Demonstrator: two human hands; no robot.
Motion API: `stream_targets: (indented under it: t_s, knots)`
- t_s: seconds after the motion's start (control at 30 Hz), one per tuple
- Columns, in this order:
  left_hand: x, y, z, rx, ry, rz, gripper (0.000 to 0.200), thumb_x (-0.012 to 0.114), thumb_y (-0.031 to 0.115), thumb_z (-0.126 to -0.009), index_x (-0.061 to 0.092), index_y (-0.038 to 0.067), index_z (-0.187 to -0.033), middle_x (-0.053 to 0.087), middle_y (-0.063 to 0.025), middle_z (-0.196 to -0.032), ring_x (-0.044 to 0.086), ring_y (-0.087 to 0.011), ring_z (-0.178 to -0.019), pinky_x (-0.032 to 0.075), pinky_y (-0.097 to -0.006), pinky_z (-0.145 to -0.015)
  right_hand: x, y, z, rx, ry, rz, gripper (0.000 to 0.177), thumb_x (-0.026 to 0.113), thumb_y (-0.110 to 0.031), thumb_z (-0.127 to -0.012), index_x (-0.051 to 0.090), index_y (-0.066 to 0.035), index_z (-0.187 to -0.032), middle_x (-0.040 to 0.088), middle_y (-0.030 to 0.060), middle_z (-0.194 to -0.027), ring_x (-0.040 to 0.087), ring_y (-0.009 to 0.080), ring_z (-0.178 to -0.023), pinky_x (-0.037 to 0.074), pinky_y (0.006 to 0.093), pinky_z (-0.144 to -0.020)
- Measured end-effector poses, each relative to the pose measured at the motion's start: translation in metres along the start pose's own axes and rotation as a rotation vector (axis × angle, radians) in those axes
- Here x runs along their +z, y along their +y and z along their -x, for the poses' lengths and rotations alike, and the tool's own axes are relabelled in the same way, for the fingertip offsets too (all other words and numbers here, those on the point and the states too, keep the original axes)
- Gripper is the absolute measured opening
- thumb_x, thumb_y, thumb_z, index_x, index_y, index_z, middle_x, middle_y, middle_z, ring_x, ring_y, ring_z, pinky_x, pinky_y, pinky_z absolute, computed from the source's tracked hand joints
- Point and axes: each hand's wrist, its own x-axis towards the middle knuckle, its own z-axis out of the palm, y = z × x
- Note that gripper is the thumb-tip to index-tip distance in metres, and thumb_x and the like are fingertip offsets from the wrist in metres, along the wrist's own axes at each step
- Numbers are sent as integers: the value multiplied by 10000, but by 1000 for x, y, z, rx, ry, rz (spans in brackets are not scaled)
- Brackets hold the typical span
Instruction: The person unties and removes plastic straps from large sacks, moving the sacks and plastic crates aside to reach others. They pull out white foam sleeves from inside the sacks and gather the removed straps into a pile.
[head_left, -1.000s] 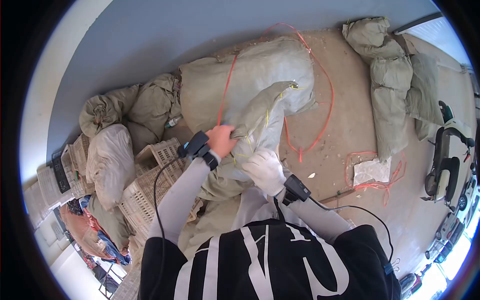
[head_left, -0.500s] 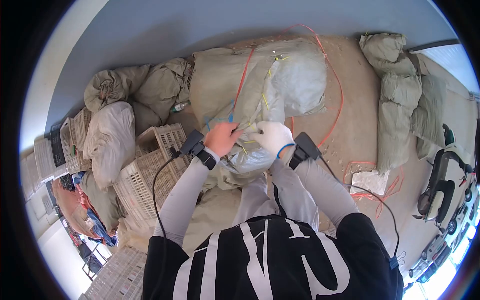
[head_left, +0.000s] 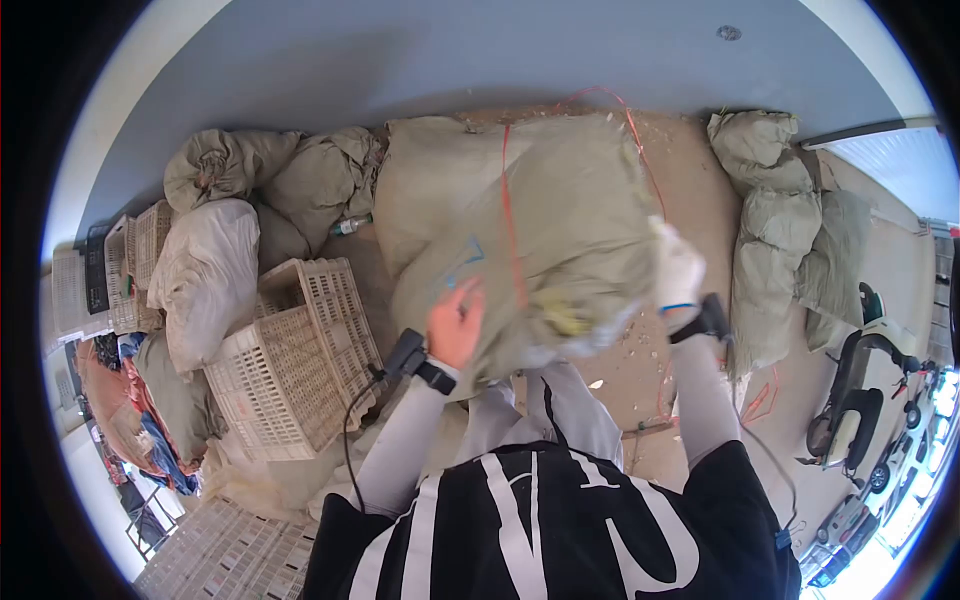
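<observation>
A large green woven sack lies on the floor in front of me, with a red string running across its top. Over the sack's near left part is my left hand, bare and blurred, its fingers partly curled; whether it touches the fabric is unclear. My right hand, in a white glove, is at the sack's right edge, smeared by motion, and its grip cannot be made out. Something yellow-green shows blurred at the near side of the sack, between the hands.
White plastic crates stand at the left, near a pale sack and other filled sacks. More green sacks lie at the right. A scooter is at the far right. Behind is a grey wall.
My hands have moved apart, the right one outward to the right. Green fabric now spreads over the sack's top, covering the pale plastic and yellow ties seen before. The view has shifted slightly.
</observation>
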Motion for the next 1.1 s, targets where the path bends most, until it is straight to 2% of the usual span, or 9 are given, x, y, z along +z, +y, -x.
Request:
stream_targets:
  t_s: [0.03,0.2,0.5,0.63,0.83,0.87,0.93,1.0,1.1]
  knots:
    - [-11,-10,3,-98,18,10,278,609,185,-895,663,89,-1150,682,-108,-885,604,-129,-627,489,-289,-561,-21,17,-3,485,199,-703,173,575,-124,-914,709,-14,-925,643,6,-687,554,84,-609,450,294,-552]
    - [-44,-91,29,-281,63,412,264,586,194,-935,663,25,-1123,700,-67,-916,519,-68,-500,412,-211,-446,-154,15,2,455,562,-736,222,594,-130,-923,717,42,-991,693,21,-848,575,70,-732,473,245,-659]
    - [46,-62,50,-205,-426,296,309,635,263,-891,678,17,-1072,684,-100,-863,588,-120,-572,465,-266,-465,-185,-93,48,409,423,-480,239,568,-98,-901,691,51,-1042,648,-8,-826,532,42,-736,431,214,-651]
    - [185,-51,12,-335,-176,459,443,664,346,-834,662,-22,-1080,686,-227,-979,684,-318,-799,515,-403,-779,-161,-140,60,410,339,-645,141,597,-72,-868,653,58,-865,539,-37,-709,468,35,-685,396,216,-581]
    - [195,-38,-28,-186,-383,399,400,639,259,-839,659,-107,-1001,709,-191,-897,670,-228,-763,510,-338,-734,-168,-164,99,382,265,-720,114,580,-19,-845,660,57,-879,556,-39,-718,482,38,-677,395,203,-585]
    - [202,-44,-31,-137,-332,631,307,621,237,-832,672,-42,-948,700,-120,-782,638,-190,-640,492,-314,-575,-172,-165,96,406,306,-661,143,589,-33,-850,670,66,-913,603,-23,-757,528,45,-702,430,218,-609]
    - [172,-64,-41,-605,-492,1097,173,600,230,-856,634,62,-879,644,-40,-698,539,-106,-520,360,-258,-414,-181,-128,64,246,514,-593,227,556,-82,-902,688,56,-1025,677,23,-876,589,80,-788,483,255,-721]
    - [131,-91,-42,-614,-234,1230,168,591,269,-880,530,138,-795,459,28,-627,379,-68,-452,232,-232,-370,-207,-71,25,264,632,-704,280,546,-167,-929,690,55,-1023,701,46,-894,604,110,-798,486,275,-741]
    - [60,-161,-35,-709,-19,1139,180,605,174,-873,520,136,-719,411,44,-541,394,-95,-423,223,-252,-355,-240,74,-22,171,670,-54,219,537,-293,-938,715,-211,-1034,695,116,-950,648,187,-861,491,326,-763]
